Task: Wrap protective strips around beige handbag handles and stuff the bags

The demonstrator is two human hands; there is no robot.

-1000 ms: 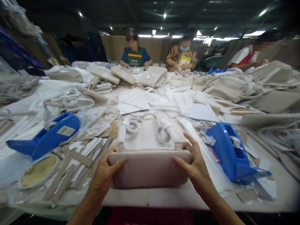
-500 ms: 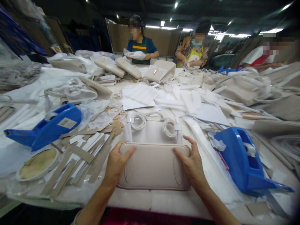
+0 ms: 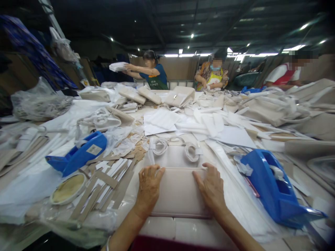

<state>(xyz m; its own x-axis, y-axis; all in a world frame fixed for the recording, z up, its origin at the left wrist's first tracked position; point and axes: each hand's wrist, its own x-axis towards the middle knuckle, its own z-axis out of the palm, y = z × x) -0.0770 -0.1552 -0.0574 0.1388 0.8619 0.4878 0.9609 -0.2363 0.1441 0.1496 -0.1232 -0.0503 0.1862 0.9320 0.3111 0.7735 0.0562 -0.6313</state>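
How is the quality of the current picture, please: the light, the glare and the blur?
Head view: lamps glare as small white spots under a dark roof; head view: the beige bag, left hand and right hand are fairly clear; head view: the outer edges look stretched and smeared.

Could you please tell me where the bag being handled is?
In the head view, the bag sits near bottom centre, between the left hand and right hand.

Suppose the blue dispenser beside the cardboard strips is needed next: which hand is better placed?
Probably the left hand: it touches the beige bag at the end nearer that blue dispenser; the right hand is farther.
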